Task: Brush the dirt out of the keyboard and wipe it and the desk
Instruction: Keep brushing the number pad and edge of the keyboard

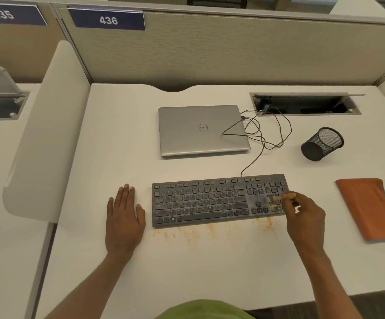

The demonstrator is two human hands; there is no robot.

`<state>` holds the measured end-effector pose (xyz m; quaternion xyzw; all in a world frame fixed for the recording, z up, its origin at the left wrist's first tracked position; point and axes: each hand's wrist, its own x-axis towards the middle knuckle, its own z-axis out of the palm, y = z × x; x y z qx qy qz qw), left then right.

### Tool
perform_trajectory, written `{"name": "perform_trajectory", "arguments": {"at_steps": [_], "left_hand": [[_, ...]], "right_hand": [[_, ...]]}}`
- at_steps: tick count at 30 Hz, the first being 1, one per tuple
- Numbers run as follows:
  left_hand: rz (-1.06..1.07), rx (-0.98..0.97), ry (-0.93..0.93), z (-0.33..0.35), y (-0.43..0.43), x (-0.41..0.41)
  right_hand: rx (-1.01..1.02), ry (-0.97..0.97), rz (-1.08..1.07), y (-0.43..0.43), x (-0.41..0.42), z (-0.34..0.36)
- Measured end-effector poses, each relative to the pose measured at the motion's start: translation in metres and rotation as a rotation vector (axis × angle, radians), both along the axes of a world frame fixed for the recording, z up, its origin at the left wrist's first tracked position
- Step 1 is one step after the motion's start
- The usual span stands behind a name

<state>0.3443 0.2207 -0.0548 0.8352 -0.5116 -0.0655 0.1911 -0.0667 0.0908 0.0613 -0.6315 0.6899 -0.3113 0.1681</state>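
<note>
Head view. White desk [187,272] inside a cubicle; grey partition [233,49] at the back, number plate 436 [108,20] top left. Closed silver laptop [200,130] behind the keyboard, well apart from it; thin black cable [253,162] looping from the keyboard's back edge across the laptop's right corner towards an open hatch [302,104] in the desk. Black mesh pen cup [322,143] tipped over, right of the laptop. Folded orange cloth [371,208] flat near the right edge, apart from both hands. Nothing between hands and keyboard.

Dark keyboard [200,201] in mid-desk, long side facing the person; right end dusty and pale. Orange dirt [187,233] strewn on the desk just in front of its near edge, thickest below the right end.

Left hand [123,217] just left of the keyboard, not touching it; palm down on the desk, fingers straight and together, holding nothing. Right hand [306,219] at the keyboard's right end, fingers curled, pinching a small pale brush [279,199]; brush blurred, head over the number pad; contact with the keys unclear.
</note>
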Motion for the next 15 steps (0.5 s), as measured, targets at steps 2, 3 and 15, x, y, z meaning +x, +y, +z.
{"name": "perform_trajectory", "arguments": {"at_steps": [2,3,15], "left_hand": [[0.0,0.003,0.001,0.0007,0.0,-0.0001],[0.001,0.003,0.001,0.0004,0.0,-0.0001],[-0.001,0.021,-0.005,-0.0012,-0.0004,0.0003]], "right_hand": [[0.019,0.005,-0.01,0.0007,-0.0029,-0.0032],[0.024,0.011,-0.01,0.0013,-0.004,-0.0035],[0.026,0.012,0.015,-0.0007,-0.002,-0.0012]]}}
